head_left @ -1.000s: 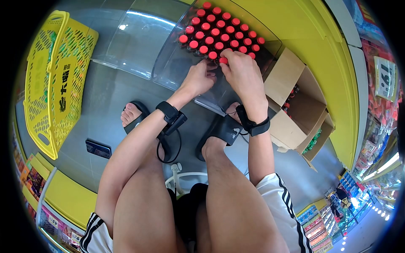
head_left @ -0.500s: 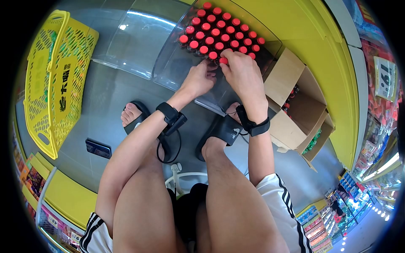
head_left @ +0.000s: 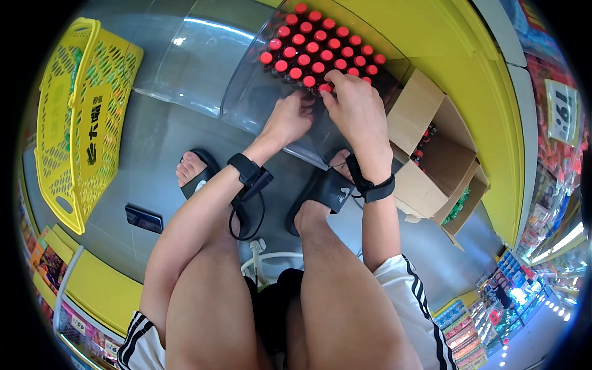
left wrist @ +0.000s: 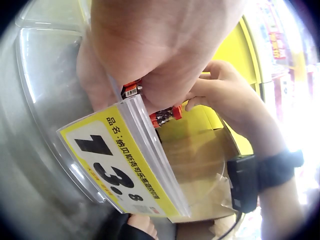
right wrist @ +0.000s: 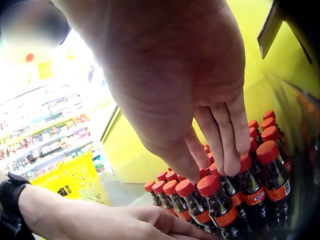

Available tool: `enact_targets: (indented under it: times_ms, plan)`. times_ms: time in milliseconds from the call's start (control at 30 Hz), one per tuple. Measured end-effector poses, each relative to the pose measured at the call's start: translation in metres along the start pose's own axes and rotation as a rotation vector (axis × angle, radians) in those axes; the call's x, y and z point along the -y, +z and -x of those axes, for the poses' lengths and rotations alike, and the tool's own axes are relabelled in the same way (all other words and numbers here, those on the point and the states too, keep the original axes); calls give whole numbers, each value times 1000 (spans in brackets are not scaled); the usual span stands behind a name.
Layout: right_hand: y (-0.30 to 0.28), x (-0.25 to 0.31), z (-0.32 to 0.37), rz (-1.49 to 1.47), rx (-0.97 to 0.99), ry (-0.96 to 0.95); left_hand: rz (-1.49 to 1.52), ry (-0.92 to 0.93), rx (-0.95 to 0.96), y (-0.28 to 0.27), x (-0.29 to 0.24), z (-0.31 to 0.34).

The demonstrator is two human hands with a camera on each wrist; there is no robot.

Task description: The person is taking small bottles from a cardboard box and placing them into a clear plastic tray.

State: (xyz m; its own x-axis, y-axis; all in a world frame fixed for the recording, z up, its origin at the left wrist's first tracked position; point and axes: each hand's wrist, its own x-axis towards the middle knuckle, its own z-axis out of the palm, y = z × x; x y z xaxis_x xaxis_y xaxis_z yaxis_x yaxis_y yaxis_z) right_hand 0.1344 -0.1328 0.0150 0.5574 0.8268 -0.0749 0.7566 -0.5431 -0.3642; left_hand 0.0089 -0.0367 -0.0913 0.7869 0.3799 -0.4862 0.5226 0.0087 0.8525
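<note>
Rows of dark cola bottles [head_left: 317, 48] with red caps stand upright in a clear bin [head_left: 234, 92]. My right hand [head_left: 356, 111] pinches the red cap [head_left: 325, 89] of a front-row bottle between thumb and forefinger; its other fingers extend over neighbouring caps in the right wrist view. My left hand [head_left: 288, 120] is beside it at the front of the bottles, fingers bent; whether they grip a bottle is hidden. In the left wrist view, red-labelled bottle parts [left wrist: 162, 118] show beside my left hand [left wrist: 160, 40], above a yellow-and-white price tag [left wrist: 112, 162] on the bin's front.
Open cardboard boxes [head_left: 419, 188] stand right of the bin, with more bottles inside. A yellow basket [head_left: 102, 129] is at the left, and a phone [head_left: 143, 219] lies on the floor. Yellow shelving [head_left: 493, 117] runs behind the boxes. Straps with cables circle both wrists.
Both hands keep nearly the same position at the front bottles. The head view has shifted very slightly.
</note>
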Motion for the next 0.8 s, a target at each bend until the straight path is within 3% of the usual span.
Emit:
enact_targets:
  times_ms: [167, 367, 800]
  plan:
    - [-20, 9, 10, -47, -77, 14, -61, 38, -22, 5, -10, 16]
    - [-53, 4, 37, -182, -89, 24, 132, 99, -81, 20, -63, 50]
    - [-144, -75, 102, -118, -115, 191, -116, 697, 97, 72, -156, 53]
